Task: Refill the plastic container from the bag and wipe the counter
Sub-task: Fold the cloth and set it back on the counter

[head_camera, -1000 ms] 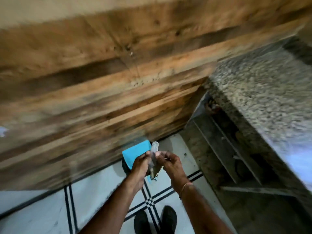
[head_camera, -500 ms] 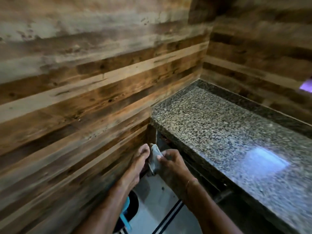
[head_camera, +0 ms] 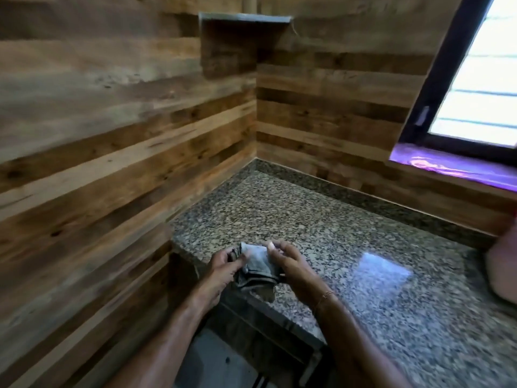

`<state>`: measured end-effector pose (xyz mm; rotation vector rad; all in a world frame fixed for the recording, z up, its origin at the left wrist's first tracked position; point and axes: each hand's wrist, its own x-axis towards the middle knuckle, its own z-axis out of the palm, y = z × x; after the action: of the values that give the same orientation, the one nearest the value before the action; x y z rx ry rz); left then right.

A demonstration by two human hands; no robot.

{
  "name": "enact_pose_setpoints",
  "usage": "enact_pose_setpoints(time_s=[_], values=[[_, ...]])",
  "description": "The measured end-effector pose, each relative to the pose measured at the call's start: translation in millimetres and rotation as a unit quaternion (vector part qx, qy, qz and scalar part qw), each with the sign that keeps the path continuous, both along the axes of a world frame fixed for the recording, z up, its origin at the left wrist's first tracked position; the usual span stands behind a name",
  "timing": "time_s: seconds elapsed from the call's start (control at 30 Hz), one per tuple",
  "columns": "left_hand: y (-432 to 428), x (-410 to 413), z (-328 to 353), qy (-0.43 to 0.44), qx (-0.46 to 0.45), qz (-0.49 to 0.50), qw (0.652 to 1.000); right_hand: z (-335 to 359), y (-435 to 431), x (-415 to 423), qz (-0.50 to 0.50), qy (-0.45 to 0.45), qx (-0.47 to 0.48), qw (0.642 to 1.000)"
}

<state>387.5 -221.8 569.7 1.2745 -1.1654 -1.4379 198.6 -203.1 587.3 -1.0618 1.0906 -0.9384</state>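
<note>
Grey cloth (head_camera: 256,266) held over near-left corner of granite tabletop (head_camera: 349,228) — left hand (head_camera: 222,266) and right hand (head_camera: 291,266) each with grip pinched on an edge — likely soft, light, limp; best bunched in the palm for wiping.

The head camera looks forward and down, close over the counter (head_camera: 307,219) corner.

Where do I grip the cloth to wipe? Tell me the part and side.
Probably take the cloth by its thick folded edge beside the left hand, coming from above: it is folded into a flat pad over the counter corner.
</note>
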Motion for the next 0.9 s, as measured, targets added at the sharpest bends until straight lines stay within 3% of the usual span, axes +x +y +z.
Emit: enact_pose_setpoints(time_s=[0.1,0.27,0.4,0.57,0.77,0.9], values=[[-24,-33,-13,-0.011,-0.002,0.009,1.0,-30,-1,-19,-0.038,-0.016,0.062,0.997],[-52,-57,-61,-0.069,0.05,-0.045,0.995,-66,-4,-28,-0.167,-0.022,0.042,0.985],[-82,-54,-95,-0.107,0.041,-0.093,0.989,-89,-30,-24,-0.186,0.065,0.034,0.98],[-139,-38,-123,-0.226,0.003,-0.117,0.967,-127,-84,-2,-0.213,0.169,0.069,0.96],[-185,11,-156,-0.35,-0.063,-0.146,0.923,-159,-137,44,-0.149,0.304,0.061,0.939],[-191,31,-173,-0.411,-0.113,-0.151,0.892,-177,-143,63,-0.109,0.483,-0.02,0.868]])
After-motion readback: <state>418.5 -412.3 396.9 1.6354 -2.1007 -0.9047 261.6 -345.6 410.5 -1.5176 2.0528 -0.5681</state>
